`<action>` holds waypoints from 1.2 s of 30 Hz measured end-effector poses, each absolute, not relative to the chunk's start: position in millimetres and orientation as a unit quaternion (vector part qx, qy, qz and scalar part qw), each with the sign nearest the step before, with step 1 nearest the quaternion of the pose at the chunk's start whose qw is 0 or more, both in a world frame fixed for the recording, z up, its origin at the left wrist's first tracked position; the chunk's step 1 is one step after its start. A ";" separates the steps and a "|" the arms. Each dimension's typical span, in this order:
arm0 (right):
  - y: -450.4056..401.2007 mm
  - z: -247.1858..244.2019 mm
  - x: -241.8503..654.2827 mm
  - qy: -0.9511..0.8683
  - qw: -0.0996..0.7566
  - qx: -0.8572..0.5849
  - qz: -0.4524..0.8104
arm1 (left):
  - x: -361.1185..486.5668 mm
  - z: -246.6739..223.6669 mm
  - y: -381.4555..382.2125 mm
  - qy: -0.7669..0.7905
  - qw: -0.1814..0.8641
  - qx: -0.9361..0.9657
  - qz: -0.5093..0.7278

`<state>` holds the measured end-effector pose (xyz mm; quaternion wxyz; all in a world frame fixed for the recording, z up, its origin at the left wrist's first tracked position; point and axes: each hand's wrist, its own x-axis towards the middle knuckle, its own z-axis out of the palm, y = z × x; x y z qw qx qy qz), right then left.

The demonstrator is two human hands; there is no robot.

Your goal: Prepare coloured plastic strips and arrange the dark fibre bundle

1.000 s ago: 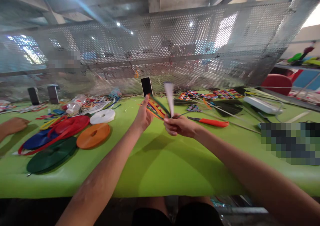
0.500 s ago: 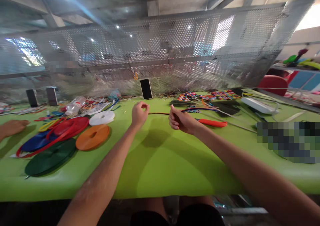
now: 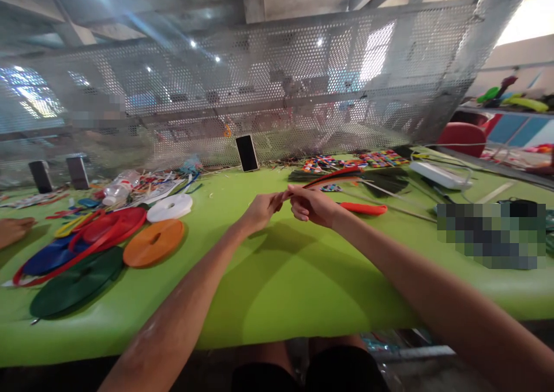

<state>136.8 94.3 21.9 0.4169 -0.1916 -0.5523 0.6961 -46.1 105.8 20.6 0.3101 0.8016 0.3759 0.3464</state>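
The head view is looking out from the person's own head height, facing forward and angling down across the green surface (image 3: 281,299). It is sitting close above the near edge, the lap (image 3: 266,374) showing at the bottom and both forearms (image 3: 177,314) entering from below. The left grip (image 3: 262,212) and right grip (image 3: 318,207) are appearing near mid-frame; a perforated partition (image 3: 259,86) is spanning the distance beneath the ceiling (image 3: 182,2).

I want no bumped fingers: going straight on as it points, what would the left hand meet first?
Most likely the right hand, holding the coloured strips just ahead of the left hand; the two look very close or touching, though depth is unclear.
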 end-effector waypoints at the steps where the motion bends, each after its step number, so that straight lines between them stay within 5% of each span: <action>1: 95.8 22.1 137.7 -0.556 0.427 -0.200 0.685 | -47.2 21.1 107.9 0.383 0.332 0.791 0.341; 9: 116.2 16.8 145.8 -0.511 0.570 -0.332 0.551 | -53.0 25.6 110.7 0.400 0.397 0.781 0.267; 21: 123.6 22.4 155.5 -0.499 0.602 -0.366 0.504 | -55.2 23.8 111.3 0.415 0.384 0.807 0.172; 29: 151.2 16.8 181.4 -0.452 0.687 -0.456 0.341 | -77.6 26.8 125.5 0.470 0.378 0.772 0.200; 36: 150.5 13.6 180.0 -0.455 0.686 -0.446 0.351 | -86.7 17.2 136.8 0.509 0.389 0.712 0.288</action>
